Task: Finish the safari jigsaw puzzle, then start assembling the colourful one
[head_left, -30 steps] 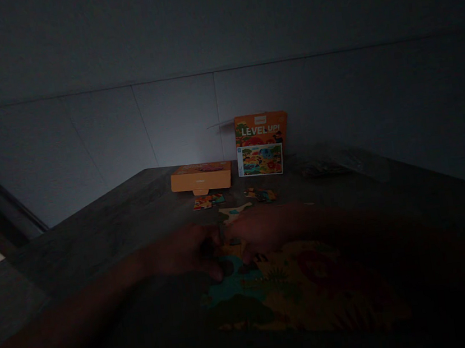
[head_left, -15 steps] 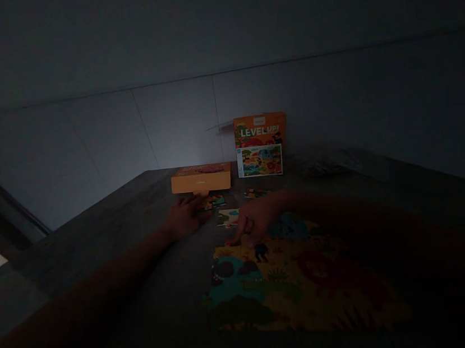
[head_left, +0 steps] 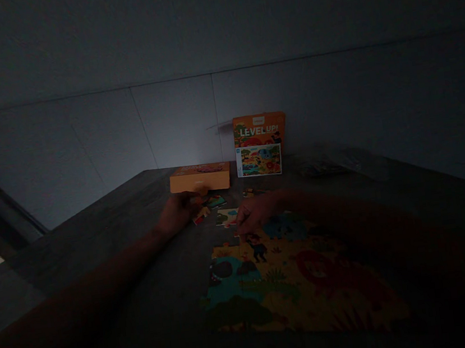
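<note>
A partly joined jigsaw puzzle [head_left: 281, 292] with a savanna picture lies on the table in front of me. My right hand [head_left: 257, 210] is over its far edge, fingers bent together and pointing down by the figure in black. What is under those fingertips is hidden. To the left, my left hand [head_left: 174, 212] has its fingers curled round a loose puzzle piece [head_left: 201, 216] with red and white on it; the dark blurs the exact grip. A green and orange puzzle piece [head_left: 218, 200] lies just beyond, and a pale section with a tree [head_left: 224, 217] sits between my hands.
An orange box [head_left: 199, 182] lies at the back of the table [head_left: 107, 229]. Beside it a "LEVEL UP!" box [head_left: 259, 128] stands against the wall, a picture card [head_left: 259, 160] leaning on it. Clear plastic wrapping [head_left: 350, 162] is at the back right. The room is very dim.
My left hand has lifted from lying flat and curled its fingers, and a red and white piece now shows by them. My right index finger has drawn back from its outstretched pose towards the other fingers.
</note>
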